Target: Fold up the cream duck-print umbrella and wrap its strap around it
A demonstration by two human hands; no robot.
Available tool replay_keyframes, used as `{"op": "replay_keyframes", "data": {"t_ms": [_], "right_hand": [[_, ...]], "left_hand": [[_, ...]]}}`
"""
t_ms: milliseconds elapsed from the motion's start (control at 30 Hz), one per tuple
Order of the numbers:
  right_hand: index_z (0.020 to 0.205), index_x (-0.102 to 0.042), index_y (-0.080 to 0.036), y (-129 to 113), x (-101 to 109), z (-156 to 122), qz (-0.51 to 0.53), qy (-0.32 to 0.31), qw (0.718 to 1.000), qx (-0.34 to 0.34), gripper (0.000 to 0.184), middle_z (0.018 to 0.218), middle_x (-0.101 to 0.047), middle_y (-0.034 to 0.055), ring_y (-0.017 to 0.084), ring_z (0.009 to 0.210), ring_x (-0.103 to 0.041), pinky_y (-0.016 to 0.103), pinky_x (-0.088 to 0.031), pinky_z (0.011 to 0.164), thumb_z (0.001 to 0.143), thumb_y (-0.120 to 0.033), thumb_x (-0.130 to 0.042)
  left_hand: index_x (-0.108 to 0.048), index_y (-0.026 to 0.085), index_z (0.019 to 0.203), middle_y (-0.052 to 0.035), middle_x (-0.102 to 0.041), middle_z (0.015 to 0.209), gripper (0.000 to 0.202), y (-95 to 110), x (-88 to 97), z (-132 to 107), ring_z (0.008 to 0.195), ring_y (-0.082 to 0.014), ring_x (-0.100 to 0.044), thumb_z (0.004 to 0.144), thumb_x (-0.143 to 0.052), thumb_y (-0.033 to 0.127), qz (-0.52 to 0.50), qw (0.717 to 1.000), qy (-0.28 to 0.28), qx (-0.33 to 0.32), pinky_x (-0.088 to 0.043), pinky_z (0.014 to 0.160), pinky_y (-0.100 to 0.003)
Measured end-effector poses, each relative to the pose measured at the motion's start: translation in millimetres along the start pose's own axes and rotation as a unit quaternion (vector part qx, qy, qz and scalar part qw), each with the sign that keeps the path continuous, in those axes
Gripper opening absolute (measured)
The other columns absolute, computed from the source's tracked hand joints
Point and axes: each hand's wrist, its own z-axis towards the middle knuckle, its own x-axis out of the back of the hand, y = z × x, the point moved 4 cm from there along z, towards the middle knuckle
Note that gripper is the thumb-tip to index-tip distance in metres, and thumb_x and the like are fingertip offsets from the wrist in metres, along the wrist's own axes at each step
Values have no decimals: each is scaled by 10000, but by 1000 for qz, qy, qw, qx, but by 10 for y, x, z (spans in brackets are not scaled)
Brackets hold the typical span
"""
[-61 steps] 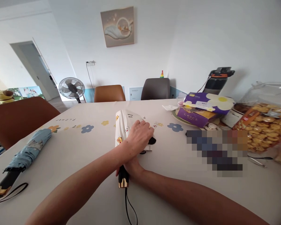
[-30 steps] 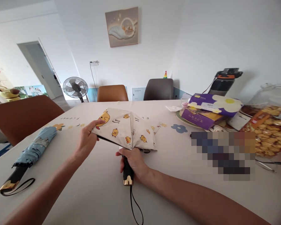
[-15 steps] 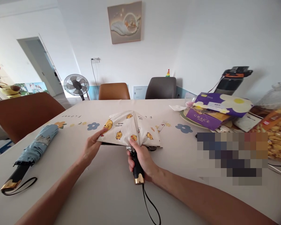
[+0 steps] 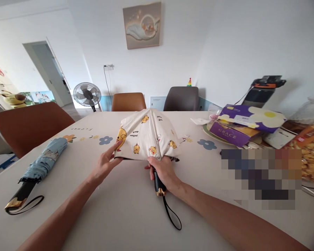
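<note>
A cream folding umbrella (image 4: 146, 134) printed with yellow ducks lies on the table (image 4: 115, 209) in front of me, its canopy loose and partly spread. My right hand (image 4: 165, 171) is closed round its black handle with a gold end cap, and a black wrist strap (image 4: 172, 216) trails toward me. My left hand (image 4: 106, 163) pinches the canopy's left edge, index finger stretched along the fabric.
A folded light-blue umbrella (image 4: 38, 167) lies at the table's left edge. A purple box (image 4: 235, 127), a plate and a bag of snacks (image 4: 307, 150) crowd the right side. Brown chairs (image 4: 28, 123) stand left and at the far side, a fan (image 4: 87, 94) beyond.
The duck umbrella's canopy was rolled under my left hand, then pulled open. My left hand has taken its left edge. The canopy now stands higher, and my right hand has moved slightly right on the handle.
</note>
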Motion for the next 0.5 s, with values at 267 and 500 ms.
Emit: {"op": "replay_keyframes", "data": {"t_ms": [267,500], "right_hand": [[504,-495,-181,127,1,30,37,-10,999,-20,279,315,-486,5,163,509,-610,235,-474,572,744,-322,-519],[479,-477,-182,84,-14,6,50,-14,998,-18,283,290,-449,-7,149,410,-564,239,-466,525,725,-316,-513]], "left_hand": [[-509,237,1245,-95,-553,1273,526,-52,115,221,1174,-265,-509,743,-628,336,-169,982,39,76,-475,908,-404],[-590,139,909,-145,-594,1104,425,-114,-125,768,1008,-241,-579,673,-701,474,-58,983,88,148,-514,767,-336]]}}
